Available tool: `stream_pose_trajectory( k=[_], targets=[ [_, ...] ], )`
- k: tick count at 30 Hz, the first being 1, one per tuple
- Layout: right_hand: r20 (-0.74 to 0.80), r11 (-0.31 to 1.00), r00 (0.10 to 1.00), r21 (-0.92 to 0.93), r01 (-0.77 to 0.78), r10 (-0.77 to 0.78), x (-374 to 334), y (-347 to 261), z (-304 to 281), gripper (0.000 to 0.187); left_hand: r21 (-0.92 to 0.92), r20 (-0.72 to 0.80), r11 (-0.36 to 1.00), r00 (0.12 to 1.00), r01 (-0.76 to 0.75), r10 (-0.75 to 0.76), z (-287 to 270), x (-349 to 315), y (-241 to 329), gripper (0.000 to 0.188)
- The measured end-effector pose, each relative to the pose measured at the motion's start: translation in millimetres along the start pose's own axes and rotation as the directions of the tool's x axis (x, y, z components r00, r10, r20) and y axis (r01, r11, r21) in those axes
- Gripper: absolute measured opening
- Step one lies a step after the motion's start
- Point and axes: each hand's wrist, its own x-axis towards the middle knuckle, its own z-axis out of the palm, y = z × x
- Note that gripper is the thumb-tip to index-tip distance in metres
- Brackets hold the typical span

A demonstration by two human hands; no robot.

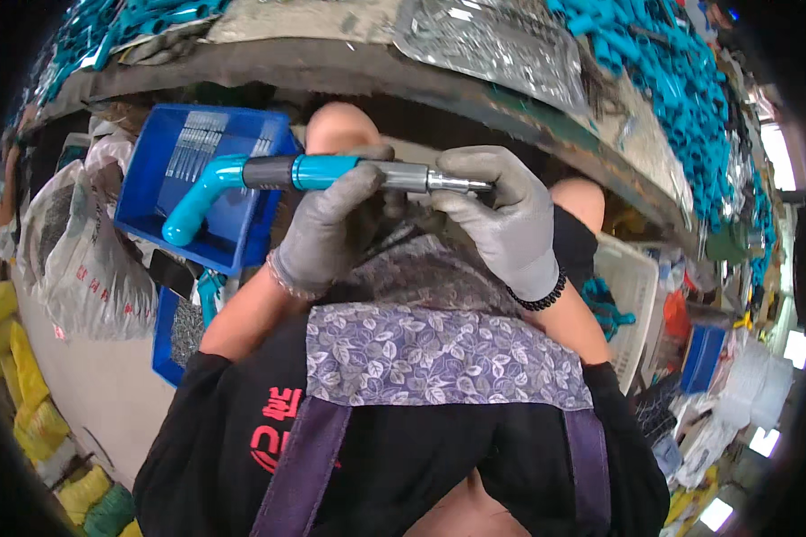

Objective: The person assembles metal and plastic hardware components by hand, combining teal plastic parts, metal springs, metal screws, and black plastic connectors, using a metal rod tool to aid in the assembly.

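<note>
A teal tool with a bent handle, a black collar and a silver metal nose lies level across the front of my body. My left hand, in a grey glove, wraps round its middle where the teal body meets the metal. At the other end my gloved right hand pinches the slim tip between thumb and fingers. A small dark piece shows at that tip; its kind I cannot make out. Behind the bent end stands a blue bin with rows of slim metal pieces in it.
Ahead runs a workbench edge. On it are a metal tray of small shiny parts and a heap of teal parts. A white sack stands left, a pale crate right. Another blue bin holds small metal pieces.
</note>
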Motion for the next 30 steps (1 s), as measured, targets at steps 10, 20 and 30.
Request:
stream_pose_trajectory(
  k=[10,20,30],
  targets=[
    [0.044,0.961,0.986,0.222,-0.167,0.161,-61,11,-41,0.036,0.367,0.016,0.930,1.000,-0.003,-0.003,30,-20,-44,0.032],
    [-0.192,0.984,0.978,-0.171,0.048,-0.081,-76,35,-47,0.038,0.132,-0.152,0.977,0.978,0.166,-0.145,47,-15,-57,0.033],
    [0.099,0.835,0.870,0.247,-0.491,0.483,-70,30,-57,0.024,0.330,-0.199,0.927,0.973,0.178,-0.116,31,-9,-60,0.033]
  ],
)
